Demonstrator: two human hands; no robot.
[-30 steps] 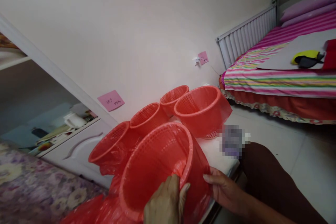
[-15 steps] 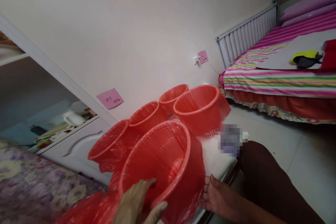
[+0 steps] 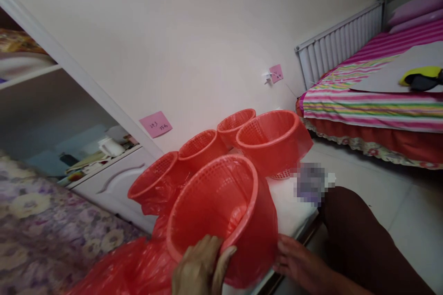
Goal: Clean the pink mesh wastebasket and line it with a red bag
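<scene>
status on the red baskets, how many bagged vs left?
Looks done: four red baskets stand on the white surface behind; at least the near two wear red plastic, the far two are hard to tell. In hand: the front basket, tilted, left hand gripping its near rim, right hand against the film on its side. Left: seating this liner; loose red plastic lies bunched at lower left.

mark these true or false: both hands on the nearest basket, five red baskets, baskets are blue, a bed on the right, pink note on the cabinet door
Both hands, left hand and right hand, are on the nearest basket: true.
Five red baskets show: true.
The baskets are blue: false, they are red.
A bed with striped bedding stands at the right: true.
The pink note is on the cabinet door: false, it sticks to the wall.
</scene>
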